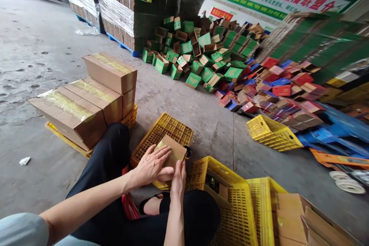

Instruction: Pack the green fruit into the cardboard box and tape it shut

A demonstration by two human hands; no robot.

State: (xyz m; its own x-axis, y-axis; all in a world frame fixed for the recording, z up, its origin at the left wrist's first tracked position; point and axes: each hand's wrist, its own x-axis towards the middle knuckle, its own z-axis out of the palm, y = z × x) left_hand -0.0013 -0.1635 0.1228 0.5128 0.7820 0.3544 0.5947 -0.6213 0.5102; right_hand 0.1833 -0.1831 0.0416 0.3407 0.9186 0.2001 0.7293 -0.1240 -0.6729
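A small cardboard box [173, 152] with yellowish tape rests on an upturned yellow crate [164, 125] in front of me. My left hand [154, 164] lies flat over the taped top, its fingers stretched out. Against the near right edge of the box is my right hand [178, 178], with its fingers extended and flat along the cardboard. The two thumbs come close together at the near side. A round black object [188, 152], perhaps a tape roll, shows partly behind the box's right corner.
Taped cartons [83, 103] are stacked at left. Yellow crates [230, 196] stand at right, with flattened cardboard [300, 219] in one. Green boxes [193, 78] and red-blue boxes [281, 90] lie heaped ahead. Wrapped pallets [115, 11] stand behind, and a blue pallet jack [331, 134] is at far right.
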